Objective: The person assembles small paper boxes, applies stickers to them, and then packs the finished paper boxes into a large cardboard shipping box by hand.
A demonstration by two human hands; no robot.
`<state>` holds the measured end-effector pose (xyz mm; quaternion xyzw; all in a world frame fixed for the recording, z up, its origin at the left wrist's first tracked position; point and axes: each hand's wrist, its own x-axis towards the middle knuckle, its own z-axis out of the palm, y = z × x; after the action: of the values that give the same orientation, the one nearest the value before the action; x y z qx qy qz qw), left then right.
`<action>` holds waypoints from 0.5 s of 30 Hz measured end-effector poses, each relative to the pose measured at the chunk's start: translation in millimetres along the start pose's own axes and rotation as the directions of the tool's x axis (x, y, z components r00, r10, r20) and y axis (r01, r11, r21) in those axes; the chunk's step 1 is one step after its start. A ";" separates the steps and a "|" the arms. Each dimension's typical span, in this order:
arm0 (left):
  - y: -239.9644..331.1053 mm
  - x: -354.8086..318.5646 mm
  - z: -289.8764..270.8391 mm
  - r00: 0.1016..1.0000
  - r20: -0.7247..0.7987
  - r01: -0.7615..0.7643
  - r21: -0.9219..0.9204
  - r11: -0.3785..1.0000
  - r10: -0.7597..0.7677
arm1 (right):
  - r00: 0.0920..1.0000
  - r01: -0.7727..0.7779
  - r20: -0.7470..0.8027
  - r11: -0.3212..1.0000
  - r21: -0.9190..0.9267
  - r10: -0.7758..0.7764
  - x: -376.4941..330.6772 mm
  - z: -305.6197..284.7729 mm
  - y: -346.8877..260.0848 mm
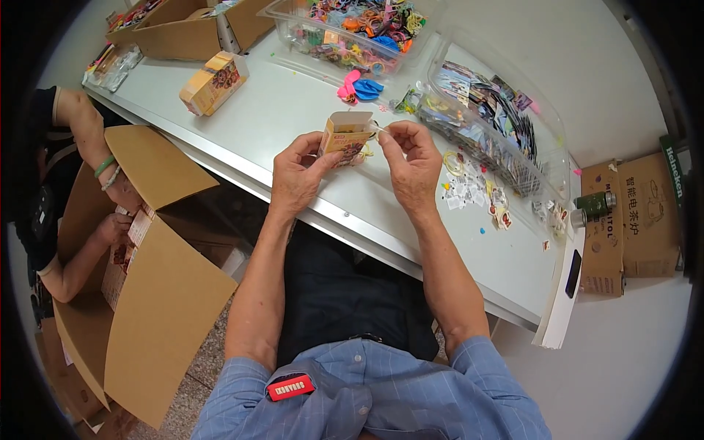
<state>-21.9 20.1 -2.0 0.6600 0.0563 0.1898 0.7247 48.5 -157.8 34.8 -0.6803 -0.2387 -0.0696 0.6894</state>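
Left hand (299,174) clamped on small yellow printed cardboard box (339,141), top open, held up over white tabletop (253,136); right hand (414,165) got thumb and fingertips pinched on thin pale strip (379,130) just beside box's open end, too tiny to tell what; 2nd yellow printed carton (214,83) sits farther left.
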 end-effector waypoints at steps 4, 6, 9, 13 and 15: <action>-1.2 1.3 -0.4 1.000 0.019 0.001 0.018 1.000 -0.001 | 0.982 0.186 0.012 0.966 -0.177 -0.187 7.9 -0.3 -8.0; -2.4 1.9 -1.2 1.000 0.030 0.002 0.028 1.000 -0.003 | 0.968 0.250 0.053 0.935 -0.252 -0.245 10.9 2.5 -13.6; -4.1 2.3 -2.3 0.998 0.056 0.009 0.016 1.000 -0.010 | 0.885 0.466 0.202 0.809 -0.358 -0.420 20.8 5.6 -14.8; -5.4 -0.4 -6.1 0.997 0.080 0.022 -0.096 0.995 -0.014 | 0.855 0.421 0.404 0.889 -0.178 -0.324 12.1 15.6 -27.9; -4.9 -1.0 -7.6 0.996 0.082 0.027 -0.117 0.993 -0.017 | 0.941 0.237 0.251 0.971 -0.017 -0.226 0.1 11.4 -41.7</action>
<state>-24.3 26.5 -7.9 0.6225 0.0228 0.1579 0.7661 28.4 -149.4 72.2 -0.6670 -0.3994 -0.0704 0.6250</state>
